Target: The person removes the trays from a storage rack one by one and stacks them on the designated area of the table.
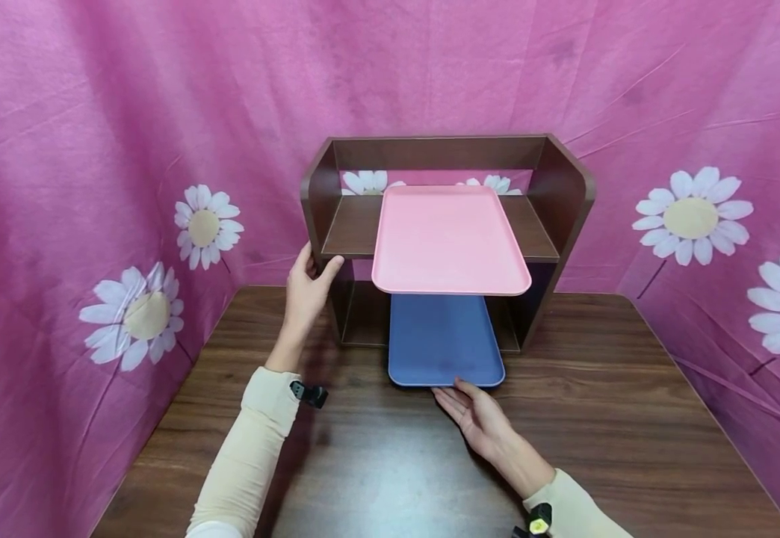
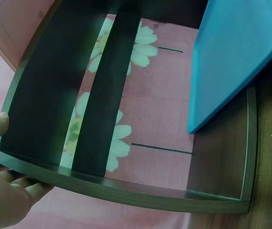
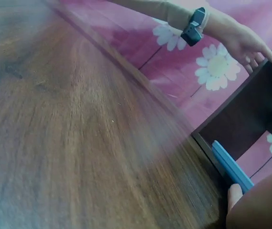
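- The table carries the whole load; its bare front leaves room for the right forearm to work low and straight.
- The shelf unit stands on it and could shift if pushed or pulled askew, so it is worth bracing throughout any tray movement.
- The pink tray lies on the upper level, its front overhanging; any lift below should stop well short of it.
- The blue tray is in the lower level, beneath the pink tray, its front jutting out past the shelf. How its back end rests is hidden. Best guided level and square, clear of the 2 sides.
- The left hand is closed round the edge of the left side panel, thumb in front, fingers behind: a sound brace, provided the unit isn't tilted.
- The right hand, palm up and only slightly open, pinches the blue tray's front rim, fingers below, thumb above. Being near the rim's middle, this 1 grip should limit twisting; light, even force suits it.
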### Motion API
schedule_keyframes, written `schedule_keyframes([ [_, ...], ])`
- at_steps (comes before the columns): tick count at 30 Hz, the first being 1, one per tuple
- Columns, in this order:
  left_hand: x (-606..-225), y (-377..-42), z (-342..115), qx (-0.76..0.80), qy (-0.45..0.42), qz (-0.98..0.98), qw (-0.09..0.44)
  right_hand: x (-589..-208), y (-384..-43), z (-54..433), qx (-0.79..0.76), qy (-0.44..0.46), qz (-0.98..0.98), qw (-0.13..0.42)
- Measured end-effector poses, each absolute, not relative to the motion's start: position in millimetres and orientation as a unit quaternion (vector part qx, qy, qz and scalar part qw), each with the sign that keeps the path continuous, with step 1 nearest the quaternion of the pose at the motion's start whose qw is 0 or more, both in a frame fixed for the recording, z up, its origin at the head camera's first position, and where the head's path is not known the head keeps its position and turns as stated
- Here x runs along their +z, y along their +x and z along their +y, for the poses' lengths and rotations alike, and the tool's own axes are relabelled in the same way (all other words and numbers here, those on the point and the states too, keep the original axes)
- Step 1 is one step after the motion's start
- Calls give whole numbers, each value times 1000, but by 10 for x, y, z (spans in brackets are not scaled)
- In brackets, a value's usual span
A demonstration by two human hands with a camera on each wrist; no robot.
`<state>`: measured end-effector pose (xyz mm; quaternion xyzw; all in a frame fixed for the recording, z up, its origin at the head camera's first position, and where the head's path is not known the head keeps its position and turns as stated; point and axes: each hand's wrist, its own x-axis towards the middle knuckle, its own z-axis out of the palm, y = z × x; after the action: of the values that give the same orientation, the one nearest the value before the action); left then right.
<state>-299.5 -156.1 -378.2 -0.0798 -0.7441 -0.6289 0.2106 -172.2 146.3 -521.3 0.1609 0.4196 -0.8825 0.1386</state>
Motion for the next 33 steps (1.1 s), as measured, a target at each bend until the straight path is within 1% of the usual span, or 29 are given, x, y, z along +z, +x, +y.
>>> schedule_keyframes([
  [6, -3788, -2998, -1547, -626, -77, -742, 225, -5201, -1735, 1423, -887, 175, 418, 93],
  [16, -3770, -3000, -1517, -641, -69, -726, 238, -5153, -1715, 1446, -894, 170, 413, 48],
  [24, -3759, -2997, -1528, -648, -67, -720, 240, -5125, -1707, 1497, -893, 184, 411, 11],
  [33, -3750, -3018, -1527, -651, -56, -724, 223, -5128, -1687, 1544, -904, 179, 386, -24],
])
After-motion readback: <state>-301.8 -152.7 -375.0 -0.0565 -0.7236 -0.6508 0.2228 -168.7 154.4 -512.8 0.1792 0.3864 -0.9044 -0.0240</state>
